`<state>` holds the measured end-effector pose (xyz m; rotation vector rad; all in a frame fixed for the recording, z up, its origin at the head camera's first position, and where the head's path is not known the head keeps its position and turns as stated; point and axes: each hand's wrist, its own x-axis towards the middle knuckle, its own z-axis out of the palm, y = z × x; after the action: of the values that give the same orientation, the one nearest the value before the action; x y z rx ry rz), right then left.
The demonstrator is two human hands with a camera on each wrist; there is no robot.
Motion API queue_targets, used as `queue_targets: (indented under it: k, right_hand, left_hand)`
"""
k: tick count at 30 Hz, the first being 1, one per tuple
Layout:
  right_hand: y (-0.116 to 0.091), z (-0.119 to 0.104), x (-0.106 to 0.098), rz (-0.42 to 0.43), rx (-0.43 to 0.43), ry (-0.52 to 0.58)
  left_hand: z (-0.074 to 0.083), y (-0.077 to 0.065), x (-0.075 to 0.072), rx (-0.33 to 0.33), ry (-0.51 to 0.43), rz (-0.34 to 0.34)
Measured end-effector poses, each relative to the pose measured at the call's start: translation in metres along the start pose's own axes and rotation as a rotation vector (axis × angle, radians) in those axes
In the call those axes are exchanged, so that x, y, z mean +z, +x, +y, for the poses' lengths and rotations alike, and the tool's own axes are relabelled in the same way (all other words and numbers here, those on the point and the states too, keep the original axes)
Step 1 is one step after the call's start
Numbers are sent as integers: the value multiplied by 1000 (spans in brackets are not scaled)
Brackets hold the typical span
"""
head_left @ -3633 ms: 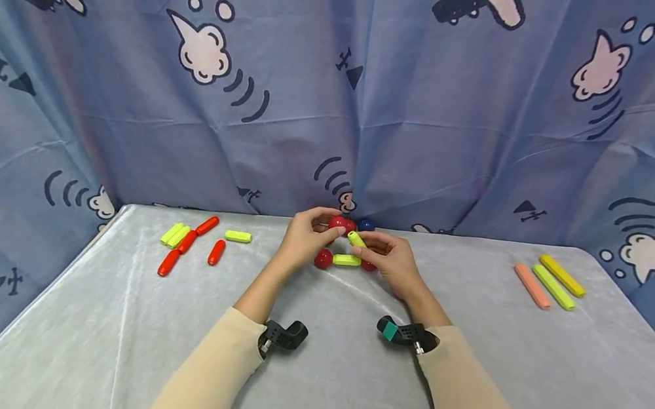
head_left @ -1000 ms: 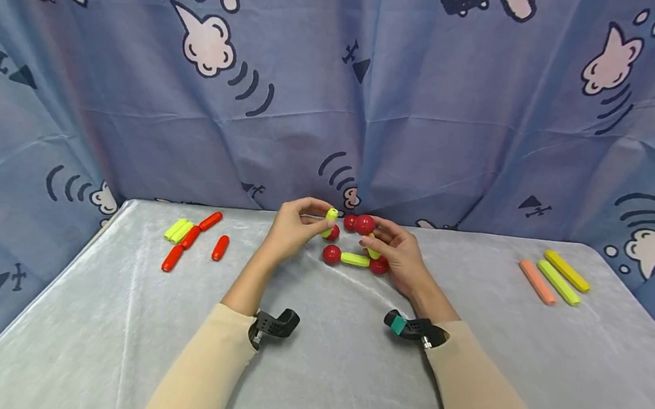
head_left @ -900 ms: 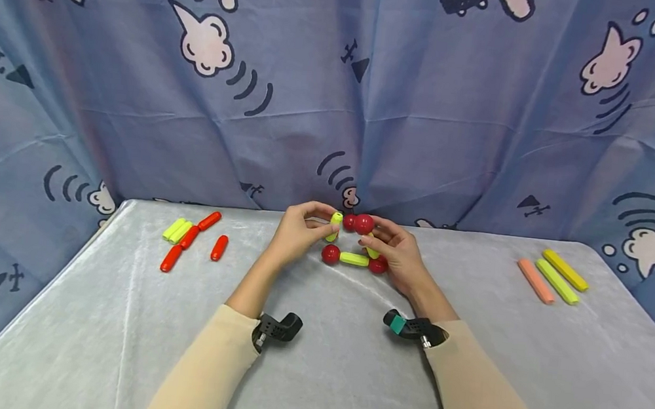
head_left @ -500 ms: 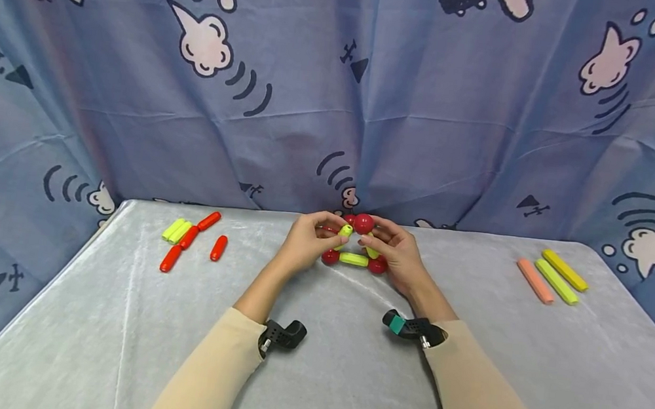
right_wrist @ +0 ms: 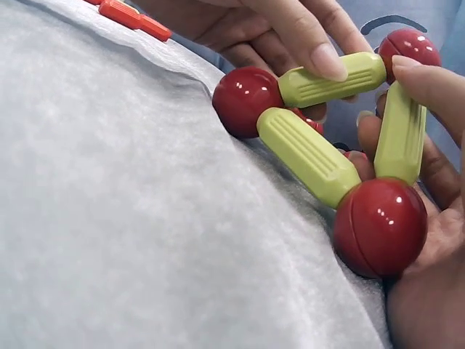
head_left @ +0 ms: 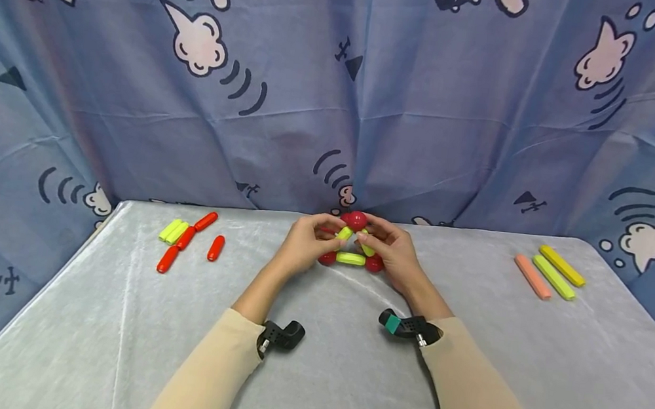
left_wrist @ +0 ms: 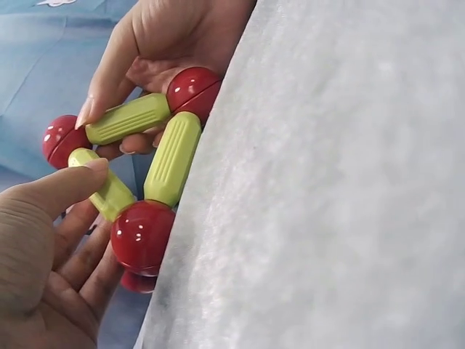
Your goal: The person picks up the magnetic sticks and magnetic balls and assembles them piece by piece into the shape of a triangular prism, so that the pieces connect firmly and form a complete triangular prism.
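Three yellow-green rods and three glossy red balls meet as a triangle at the table's far side. My left hand [head_left: 302,245] pinches the left rod [left_wrist: 112,193] between thumb and fingers. On the other side, my right hand [head_left: 396,254] grips the right rod [right_wrist: 401,134], its thumb tip by the top ball [right_wrist: 408,51]. The bottom rod [head_left: 350,259] spans the left ball [left_wrist: 144,236] and the right ball [right_wrist: 381,227], close over the table. More red balls show partly behind the triangle, mostly hidden by it and the fingers.
Leftward on the white-covered table [head_left: 321,388] lie two yellow-green rods [head_left: 173,230], a row of red rods [head_left: 185,238] and a lone red rod [head_left: 216,248]. At right are salmon [head_left: 532,276], green [head_left: 554,277] and yellow sticks [head_left: 562,265]. A blue curtain [head_left: 290,95] hangs behind.
My left hand has brought its rod rightward and tilted it between the left and top balls, closing the triangle. The single yellow-green rod seen at left 3.6 seconds ago has left that spot.
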<state>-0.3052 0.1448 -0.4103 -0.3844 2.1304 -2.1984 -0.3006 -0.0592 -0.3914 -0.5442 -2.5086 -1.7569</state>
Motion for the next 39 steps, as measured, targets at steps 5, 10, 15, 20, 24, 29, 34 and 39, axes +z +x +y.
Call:
queue_targets:
  k: [5, 10, 15, 20, 24, 29, 34, 39]
  right_hand:
    - [-1, 0, 1, 5, -4, -17]
    - [-1, 0, 2, 11, -1, -39]
    - [-2, 1, 4, -13, 24, -44]
    - [-2, 0, 3, -11, 14, -50]
    - [-1, -1, 1, -3, 20, -60]
    - [-1, -1, 2, 8, 40, -76]
    - [-2, -2, 3, -6, 14, -247]
    - [-2, -5, 6, -82, -17, -543]
  left_hand:
    - [-1, 0, -5, 20, 32, 2]
    - [-1, 1, -13, 35, 82, 100]
    - [-9, 2, -13, 7, 235, -2]
    - [-16, 3, -8, -8, 305, -44]
    - [-17, 3, -7, -21, 289, 8]
    - [-15, 2, -8, -45, 296, 27]
    - [-15, 3, -9, -61, 338, 46]
    - [-19, 3, -12, -61, 368, 100]
